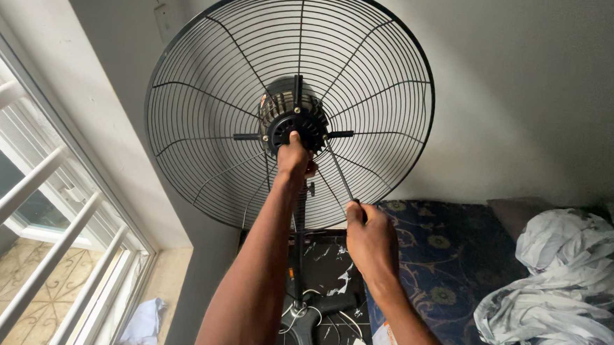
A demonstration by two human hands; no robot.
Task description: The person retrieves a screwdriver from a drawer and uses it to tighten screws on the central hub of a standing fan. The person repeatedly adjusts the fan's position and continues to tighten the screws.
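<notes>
At your twelve o'clock you have a black wire fan guard (219, 105) with a black motor hub (292, 116), at four o'clock a navy mattress (449, 271) patterned with gold florals, beyond it a white-grey crumpled sheet (560, 291), and at nine o'clock white window bars (33, 186).

black round wire fan guard (205, 111) stands upright on its stand, bladeless motor hub (292, 116) at centre.
</notes>
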